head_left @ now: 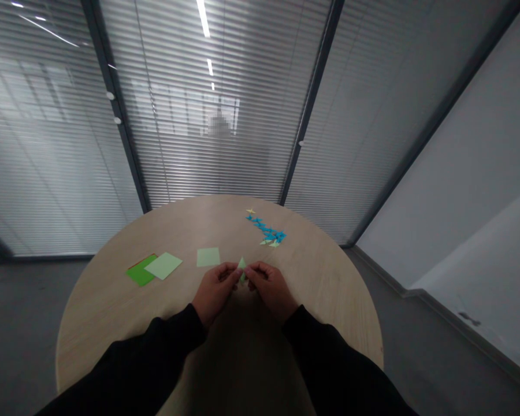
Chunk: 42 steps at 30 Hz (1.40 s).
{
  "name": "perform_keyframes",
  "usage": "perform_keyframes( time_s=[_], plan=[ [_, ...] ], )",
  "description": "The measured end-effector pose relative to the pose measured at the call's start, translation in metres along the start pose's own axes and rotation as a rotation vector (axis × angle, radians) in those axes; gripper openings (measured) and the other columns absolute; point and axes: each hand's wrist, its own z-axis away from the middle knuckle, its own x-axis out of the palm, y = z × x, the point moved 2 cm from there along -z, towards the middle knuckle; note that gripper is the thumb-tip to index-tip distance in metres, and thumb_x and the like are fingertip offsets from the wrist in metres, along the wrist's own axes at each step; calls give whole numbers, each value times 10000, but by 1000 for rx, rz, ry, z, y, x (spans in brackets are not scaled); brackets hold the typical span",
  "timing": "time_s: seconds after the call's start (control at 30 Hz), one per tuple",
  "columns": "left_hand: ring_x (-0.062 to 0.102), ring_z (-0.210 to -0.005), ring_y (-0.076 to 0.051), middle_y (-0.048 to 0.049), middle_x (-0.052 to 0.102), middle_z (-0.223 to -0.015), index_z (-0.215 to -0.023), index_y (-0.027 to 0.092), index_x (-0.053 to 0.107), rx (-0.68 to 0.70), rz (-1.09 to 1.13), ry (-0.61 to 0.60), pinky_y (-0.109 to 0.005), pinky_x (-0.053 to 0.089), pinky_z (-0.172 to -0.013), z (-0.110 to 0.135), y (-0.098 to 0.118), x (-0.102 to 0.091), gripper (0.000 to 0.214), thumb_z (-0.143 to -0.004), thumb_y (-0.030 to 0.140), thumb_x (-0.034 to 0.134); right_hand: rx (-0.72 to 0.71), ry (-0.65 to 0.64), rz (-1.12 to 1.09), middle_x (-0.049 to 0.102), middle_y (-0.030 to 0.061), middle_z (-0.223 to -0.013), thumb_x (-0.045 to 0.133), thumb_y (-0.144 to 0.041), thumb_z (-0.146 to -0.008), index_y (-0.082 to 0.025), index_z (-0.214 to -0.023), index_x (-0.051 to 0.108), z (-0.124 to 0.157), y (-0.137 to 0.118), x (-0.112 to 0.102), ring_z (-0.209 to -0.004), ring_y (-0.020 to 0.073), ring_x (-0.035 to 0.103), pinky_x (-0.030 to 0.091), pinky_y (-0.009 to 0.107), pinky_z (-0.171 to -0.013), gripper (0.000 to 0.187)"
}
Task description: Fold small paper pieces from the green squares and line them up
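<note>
Between my two hands is a small piece of folded light green paper (242, 263), its pointed tip showing above the fingers. My left hand (216, 289) pinches its left side, and my right hand (268, 286) pinches the right side. The fingers cover most of the lower part, so its full shape is hidden. Just beyond my left hand a pale green paper square (208, 257) lies flat on the table.
The round wooden table (112, 323) carries a pale green sheet (163, 266) overlapping bright green paper (141, 275) at left. Toward the back right lie several small blue folded paper pieces (268, 231), a yellow one (251, 211) and light green ones (274, 244). Blinds-covered glass stands behind.
</note>
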Motion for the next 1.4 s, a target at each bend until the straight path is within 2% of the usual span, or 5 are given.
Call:
perform_keyframes(
  time_s=[0.3,0.47,0.87,1.27,1.4],
  plan=[
    [625,-738,-181,-79,723,-859,-902,147,707,-14,-26,-41,-305,481,-719,-1,-4,1,409,-765,532,716,-16,73,-71,597,-12,-659,702,-460,-781,-179,-839,648,-2,3,-3,-581,130,526,411,254,-550,292],
    [617,-703,-178,-64,706,-773,-872,138,712,-21,-62,-53,-294,461,-673,-1,-4,0,419,-768,543,712,7,53,-66,655,11,-710,734,-434,-753,-171,-871,683,-3,7,-6,-611,136,563,448,259,-577,294],
    [621,-683,-168,-71,730,-794,-893,135,718,-74,-4,-64,-285,450,-653,0,-6,1,405,-745,512,735,77,43,-161,663,-1,-683,790,-436,-700,-171,-867,706,-3,6,-7,-579,127,553,435,267,-587,325],
    [668,-763,-207,-100,762,-877,-937,146,740,-58,-35,-107,-318,479,-716,0,-7,1,407,-759,511,721,66,30,-150,651,-2,-684,794,-437,-694,-173,-816,716,-3,3,-10,-592,125,531,421,267,-592,301],
    [649,-743,-200,-90,752,-856,-907,145,735,-49,-64,-79,-314,472,-710,-1,-6,0,406,-770,525,697,37,10,-123,650,8,-713,746,-448,-747,-171,-807,730,-2,1,-10,-612,125,525,427,264,-599,284]
  ],
)
